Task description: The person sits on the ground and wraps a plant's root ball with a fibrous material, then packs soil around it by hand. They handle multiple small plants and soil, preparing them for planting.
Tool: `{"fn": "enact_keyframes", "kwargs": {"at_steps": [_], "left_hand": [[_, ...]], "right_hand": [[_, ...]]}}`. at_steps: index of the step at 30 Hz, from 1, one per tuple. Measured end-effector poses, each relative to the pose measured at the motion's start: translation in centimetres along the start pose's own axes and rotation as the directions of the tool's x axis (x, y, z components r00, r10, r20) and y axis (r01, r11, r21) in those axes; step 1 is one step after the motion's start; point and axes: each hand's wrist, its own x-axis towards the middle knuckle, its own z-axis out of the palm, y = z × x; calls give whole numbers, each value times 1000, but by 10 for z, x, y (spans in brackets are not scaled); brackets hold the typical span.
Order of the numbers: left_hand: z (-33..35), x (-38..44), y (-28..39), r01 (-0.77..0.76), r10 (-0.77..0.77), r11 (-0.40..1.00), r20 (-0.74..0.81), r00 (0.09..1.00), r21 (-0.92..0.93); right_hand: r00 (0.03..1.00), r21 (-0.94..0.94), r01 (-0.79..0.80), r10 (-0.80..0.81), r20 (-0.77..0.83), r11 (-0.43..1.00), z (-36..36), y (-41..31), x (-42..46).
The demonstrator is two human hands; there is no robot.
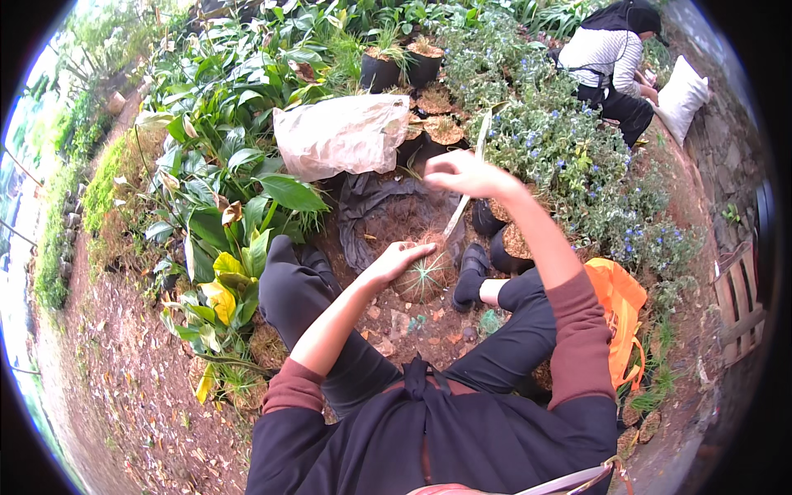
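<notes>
A round ball of brown coconut-like fibre (427,286) rests on the soil between my feet, with green string crossing its top in a star pattern. My left hand (401,263) is on the ball's upper left side, thumb stretched over the top, steadying it. A long pale strip-like leaf or stem (463,207) rises from behind the ball and passes behind my right wrist. My right hand (467,174) is raised beyond the ball, blurred, its fingers curled downward. Whether it pinches a string is too blurred to tell. Loose fibre (399,219) lies on a dark plastic sheet (362,201) beyond the ball.
A whitish sack (343,136) lies among black plant pots (424,62). Leafy plants (247,154) stand left, blue-flowered plants (538,136) right. An orange bag (615,315) is beside my right leg. Another person (603,62) crouches at upper right by a white sack (680,99).
</notes>
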Motion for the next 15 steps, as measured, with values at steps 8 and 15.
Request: {"fn": "enact_keyframes", "kwargs": {"at_steps": [8,15], "left_hand": [[3,-1,1,-257,256,966,34,966,28],[-6,-4,-1,-39,44,983,-19,999,179]], "right_hand": [[584,-248,-81,248,773,965,103,33,55],[515,-367,-240,438,736,899,56,28,69]]}}
